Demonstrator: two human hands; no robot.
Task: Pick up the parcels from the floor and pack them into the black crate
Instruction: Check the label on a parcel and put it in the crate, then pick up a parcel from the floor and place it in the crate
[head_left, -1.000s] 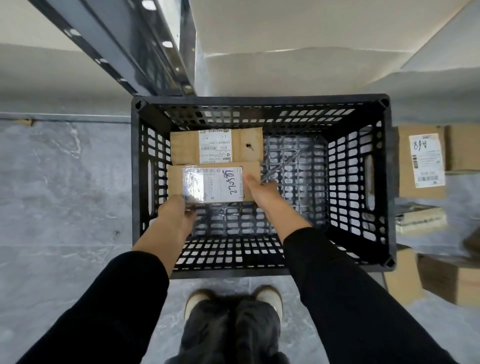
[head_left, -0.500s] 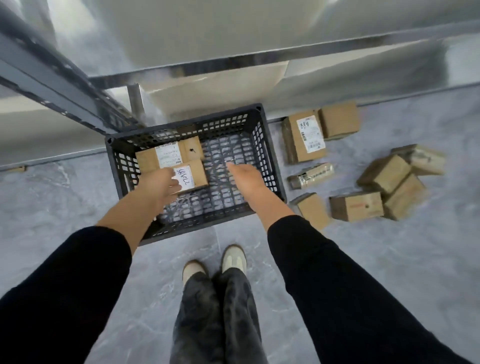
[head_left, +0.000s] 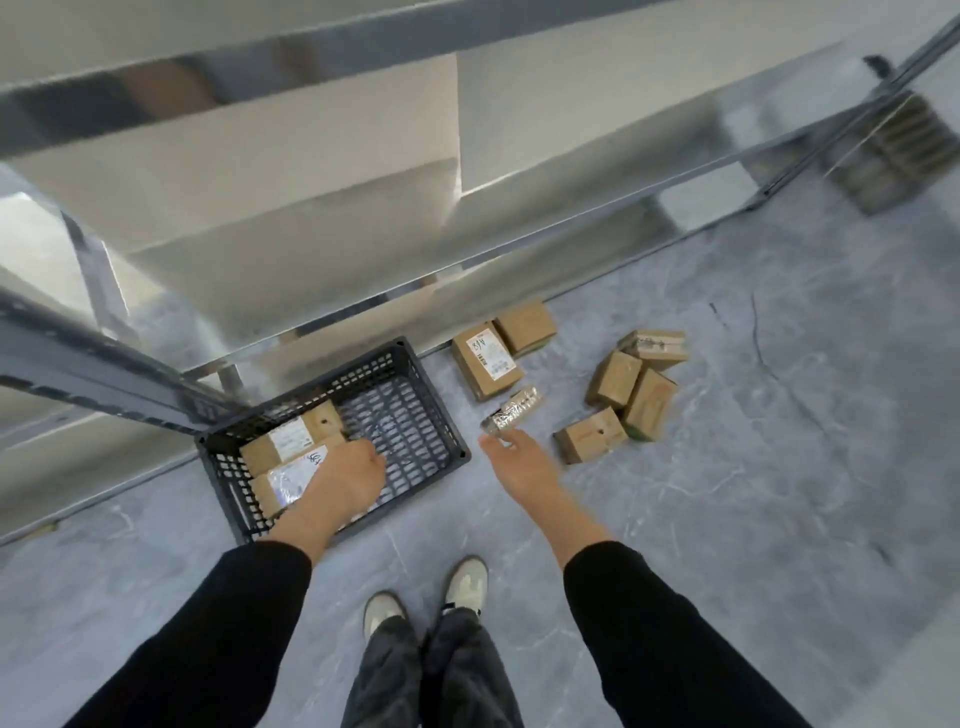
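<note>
With two parcels (head_left: 291, 452) already sitting in the black crate's (head_left: 441, 415) left end, both hands were open and empty; the right hand (head_left: 519, 462) hovered near the foil-wrapped parcel (head_left: 511, 410) on the floor, probably next to grab.

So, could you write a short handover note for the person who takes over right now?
Left hand: open, empty, over the black crate.
Right hand: open, empty, just short of the foil-wrapped parcel on the floor.
Done: two labelled parcels lie side by side in the crate's left part, the far one and the near one.
Left: seven parcels on the floor to the crate's right: the foil one, the labelled box, the plain box behind it, and a cluster of four.
</note>
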